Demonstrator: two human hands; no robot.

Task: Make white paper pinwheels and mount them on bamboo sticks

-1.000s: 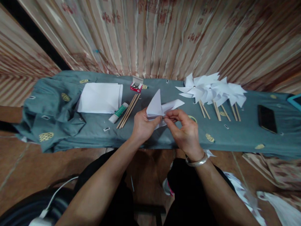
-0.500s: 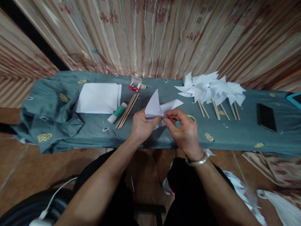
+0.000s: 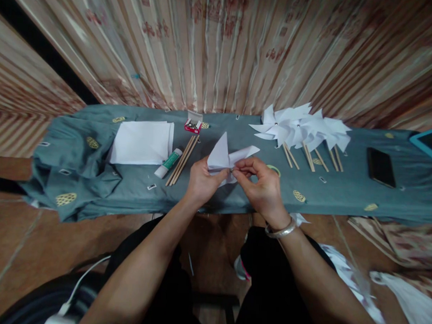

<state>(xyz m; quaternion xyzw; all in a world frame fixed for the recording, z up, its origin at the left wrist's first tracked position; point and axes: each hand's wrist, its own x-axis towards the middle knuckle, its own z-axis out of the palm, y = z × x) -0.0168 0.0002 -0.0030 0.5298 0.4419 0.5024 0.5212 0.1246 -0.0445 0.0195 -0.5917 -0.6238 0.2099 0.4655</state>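
Both hands meet over the middle of a long bench covered in grey-green cloth [image 3: 137, 185]. My left hand [image 3: 201, 179] grips a folded white paper piece [image 3: 223, 155] from the left, its flaps sticking up. My right hand [image 3: 263, 185] pinches the same paper at its centre with thumb and forefinger; a silver bangle sits on that wrist. A bundle of wooden sticks [image 3: 183, 158] and a green-and-white glue stick [image 3: 169, 162] lie just left of my left hand.
A stack of white paper sheets [image 3: 142, 141] lies further left. A small red box of pins [image 3: 193, 125] stands open at the back. Finished white pinwheels on sticks [image 3: 302, 129] lie at the right, then a black phone [image 3: 380, 167] and a teal-edged tablet [image 3: 429, 143]. Curtains hang behind.
The hands and paper have barely shifted; the right fingers keep working at the paper's centre. The view has drifted slightly.
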